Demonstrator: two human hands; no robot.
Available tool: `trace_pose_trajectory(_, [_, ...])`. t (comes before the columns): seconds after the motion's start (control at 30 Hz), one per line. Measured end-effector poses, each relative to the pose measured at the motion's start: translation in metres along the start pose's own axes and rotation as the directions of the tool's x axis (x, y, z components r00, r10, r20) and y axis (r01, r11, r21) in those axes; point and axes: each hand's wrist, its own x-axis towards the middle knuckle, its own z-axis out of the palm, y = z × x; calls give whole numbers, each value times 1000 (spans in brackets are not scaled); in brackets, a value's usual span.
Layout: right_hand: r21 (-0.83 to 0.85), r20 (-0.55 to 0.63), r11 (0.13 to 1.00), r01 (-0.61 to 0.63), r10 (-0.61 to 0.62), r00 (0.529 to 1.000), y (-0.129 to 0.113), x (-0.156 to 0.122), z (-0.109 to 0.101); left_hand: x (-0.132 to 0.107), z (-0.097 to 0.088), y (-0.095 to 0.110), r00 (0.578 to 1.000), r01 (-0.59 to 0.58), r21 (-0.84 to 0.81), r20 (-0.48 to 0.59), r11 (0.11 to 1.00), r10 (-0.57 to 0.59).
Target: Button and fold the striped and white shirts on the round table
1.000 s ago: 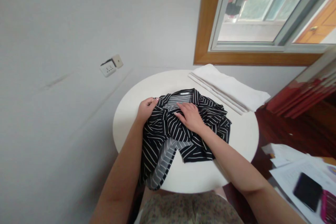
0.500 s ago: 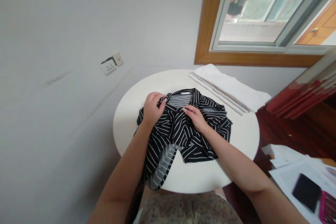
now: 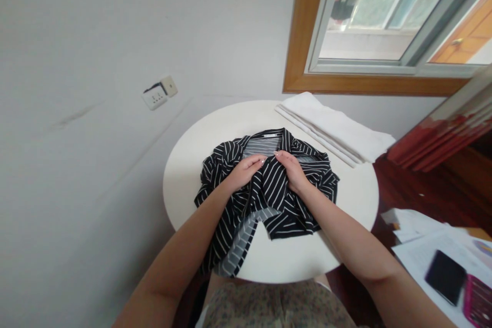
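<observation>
A black shirt with white stripes (image 3: 269, 195) lies crumpled on a round white table (image 3: 184, 174), collar away from me and one part hanging over the near edge. My left hand (image 3: 246, 170) and my right hand (image 3: 291, 168) rest side by side on the shirt's chest just below the collar. Both have their fingers curled into the fabric, pinching the front edges close together.
A folded white cloth (image 3: 334, 128) lies at the table's far right, under a wood-framed window (image 3: 303, 25). A wall socket (image 3: 156, 95) is on the left wall. Papers, a black phone (image 3: 446, 277) and a pink object (image 3: 478, 305) sit low at the right.
My left hand has let go of the shirt's left shoulder and moved right to the chest, meeting my right hand. The left side of the shirt now lies flatter on the table.
</observation>
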Motion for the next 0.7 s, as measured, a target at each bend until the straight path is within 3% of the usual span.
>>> trace_pose_trajectory(0.13, [58, -58, 998, -39, 42, 997, 3, 1, 1, -1, -4, -1, 996, -66, 46, 56, 997, 64])
trace_pose_trajectory(0.3, [85, -38, 994, -71, 74, 997, 5, 0, 3, 0, -6, -7, 986, -151, 222, -39, 963, 163])
trace_pose_trajectory(0.6, [-29, 51, 995, -97, 99, 994, 9, 2, 0, 1, 1, -10, 974, -117, 292, -151, 949, 167])
trace_pose_trajectory(0.7, [-91, 69, 996, -24, 30, 997, 12, 3, -2, 3, 3, -11, 966, -87, 323, -202, 942, 158])
